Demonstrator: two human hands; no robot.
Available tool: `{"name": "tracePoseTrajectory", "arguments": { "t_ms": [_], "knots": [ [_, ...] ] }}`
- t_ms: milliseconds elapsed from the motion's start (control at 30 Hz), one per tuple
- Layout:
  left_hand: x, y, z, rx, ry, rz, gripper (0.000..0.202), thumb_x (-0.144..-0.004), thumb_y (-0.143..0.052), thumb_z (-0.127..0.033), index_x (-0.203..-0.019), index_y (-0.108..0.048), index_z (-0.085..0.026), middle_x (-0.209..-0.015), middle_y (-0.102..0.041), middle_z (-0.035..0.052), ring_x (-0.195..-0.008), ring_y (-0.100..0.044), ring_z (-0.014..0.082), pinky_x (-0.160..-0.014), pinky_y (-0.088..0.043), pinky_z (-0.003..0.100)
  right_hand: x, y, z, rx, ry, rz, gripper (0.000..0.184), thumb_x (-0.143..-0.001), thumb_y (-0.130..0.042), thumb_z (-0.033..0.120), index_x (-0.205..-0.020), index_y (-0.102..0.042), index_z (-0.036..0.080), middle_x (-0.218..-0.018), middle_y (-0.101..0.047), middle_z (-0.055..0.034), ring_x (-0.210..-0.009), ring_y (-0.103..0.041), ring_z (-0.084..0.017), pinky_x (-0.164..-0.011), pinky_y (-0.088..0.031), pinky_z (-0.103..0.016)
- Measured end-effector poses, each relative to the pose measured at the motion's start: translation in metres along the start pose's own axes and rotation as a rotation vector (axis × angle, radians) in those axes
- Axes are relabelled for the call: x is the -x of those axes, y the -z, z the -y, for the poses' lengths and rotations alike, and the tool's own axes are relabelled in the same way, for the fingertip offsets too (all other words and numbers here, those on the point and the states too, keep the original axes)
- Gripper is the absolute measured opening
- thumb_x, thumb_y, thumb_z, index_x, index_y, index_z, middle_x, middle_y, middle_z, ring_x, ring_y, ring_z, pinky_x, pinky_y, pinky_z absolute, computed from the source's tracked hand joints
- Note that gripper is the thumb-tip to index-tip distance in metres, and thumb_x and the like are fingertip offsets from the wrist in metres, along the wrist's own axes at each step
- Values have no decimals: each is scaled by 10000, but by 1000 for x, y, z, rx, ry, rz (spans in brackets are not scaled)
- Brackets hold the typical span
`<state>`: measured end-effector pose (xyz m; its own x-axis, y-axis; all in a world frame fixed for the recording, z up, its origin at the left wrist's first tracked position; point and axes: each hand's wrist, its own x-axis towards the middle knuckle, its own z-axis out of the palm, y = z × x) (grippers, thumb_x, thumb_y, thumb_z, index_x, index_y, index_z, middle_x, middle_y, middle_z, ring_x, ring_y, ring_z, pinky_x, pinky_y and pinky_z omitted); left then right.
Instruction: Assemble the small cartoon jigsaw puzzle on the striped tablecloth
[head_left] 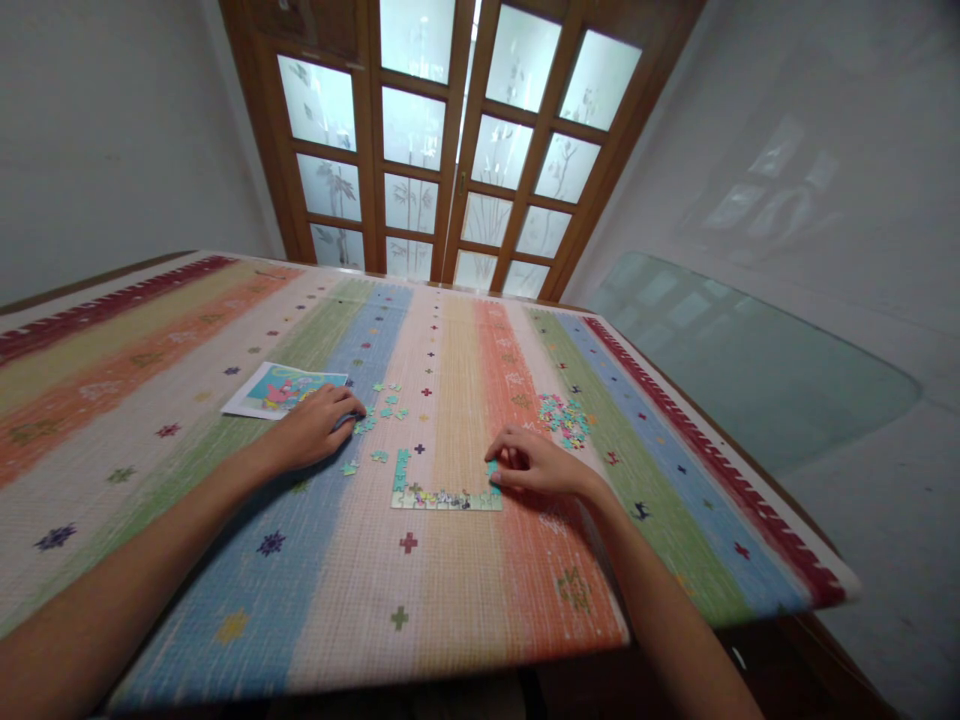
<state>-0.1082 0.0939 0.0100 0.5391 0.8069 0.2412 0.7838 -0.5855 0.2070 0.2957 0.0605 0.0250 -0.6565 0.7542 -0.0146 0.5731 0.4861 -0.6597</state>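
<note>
Left hand (324,420) by loose pieces (391,399), right hand (534,465) at a puzzle border (446,502)

Nearest, a striped cloth-covered surface (240,590) spreads between the two bare forearms, patterned with crosses, stars and snowflakes. On it lies the joined puzzle border: a full bottom row facing the person, with a short column rising at each end, the middle showing only cloth. The right hand is at the right column, its fingers bent and the thumb near the forefinger by the column's upper end; whether it pinches a piece cannot be told.

To the left, the left hand rests palm down with fingers curled together beside the loose pieces; what is under its fingertips is hidden. These pieces, mostly turquoise, are scattered between that hand and the border, and a little beyond. Just past the left hand lies a printed picture (274,388) with a pink figure on blue-green. Beyond the right hand sits a multicoloured heap of pieces (566,420).

Farthest off stand wooden doors (450,180) with frosted panes bearing plant designs.
</note>
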Motion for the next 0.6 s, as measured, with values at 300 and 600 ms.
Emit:
{"name": "tracePoseTrajectory", "arguments": {
  "t_ms": [300, 600],
  "knots": [
    [-1, -7, -2, -13, -6, -21, 378, -998, -395, -377, -1144, -679, -176, -1168, -652, 143, -1120, -570, 321, -1021, -457, 497, 0, 0, 1, 1, 9, -6, 189, -887, -746, 318, -1008, -689, 185, -956, -598, -35, -750, -562, -137, -719, -480, -297],
    [-2, -7, -8, -27, -37, -27, 416, -996, -391, -434, -1122, -670, -153, -1164, -655, 165, -1105, -581, 328, -1015, -459, 511, -1, -1, 0, -5, 0, -5, 187, -890, -733, 325, -1012, -676, 196, -951, -599, -32, -741, -561, -137, -705, -475, -295]
  ]
}}
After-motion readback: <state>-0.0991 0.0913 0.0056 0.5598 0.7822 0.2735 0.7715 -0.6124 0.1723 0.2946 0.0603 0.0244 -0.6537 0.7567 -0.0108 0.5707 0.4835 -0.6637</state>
